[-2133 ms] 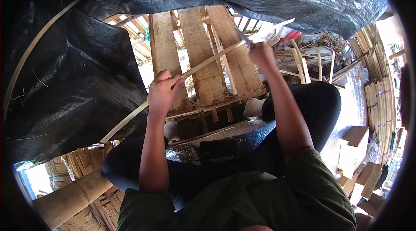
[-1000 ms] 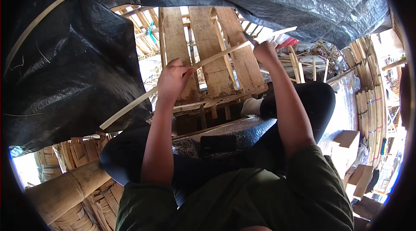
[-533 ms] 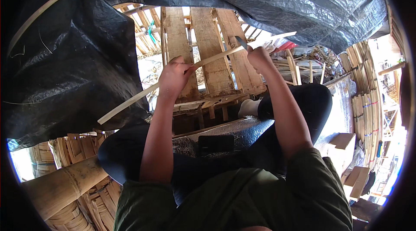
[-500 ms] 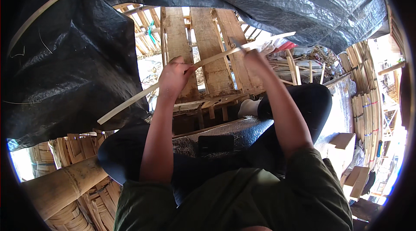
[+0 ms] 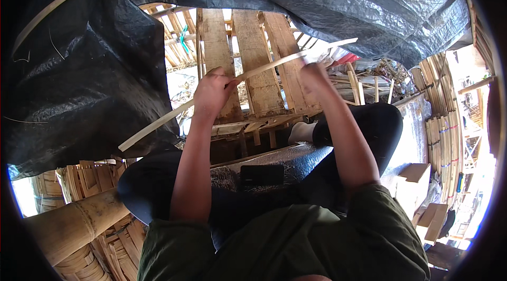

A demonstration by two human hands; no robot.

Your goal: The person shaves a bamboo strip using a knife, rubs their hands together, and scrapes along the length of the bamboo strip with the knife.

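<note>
Pale wooden strip [image 5: 156,128]: one, long and slim, slanting across the three planks [image 5: 264,93], both ends reaching past their sides; a short stretch hidden behind the left hand. Left hand [image 5: 213,93]: closed on the strip, over the left-hand plank. Right hand [image 5: 315,75]: blurred, curled closed just right of the planks, apparently about a knife [image 5: 302,60], whose blade is too smeared to outline; its handle covered.

Black tarpaulin [image 5: 105,96]: creased, hanging left of the planks and across their far ends, which it cuts off from view. Curved strip [image 5: 58,4]: on the tarpaulin, far left of the planks. Green cord [image 5: 184,38]: just left of the planks. Red and white plastic [image 5: 338,58]: right of the planks, partly behind the right hand. Upright sticks [image 5: 354,81]: a few, right of the planks.

Crossed legs in dark trousers, with a foot [image 5: 301,131]: below the planks. Silvery sheet [image 5: 303,155] and dark flat rectangle [image 5: 261,174]: below the planks. Bamboo pole [image 5: 79,223]: thick, lower left of the planks. Bundled slats [image 5: 443,138] and carton [image 5: 414,178]: well right of the planks, beside glaring daylight
</note>
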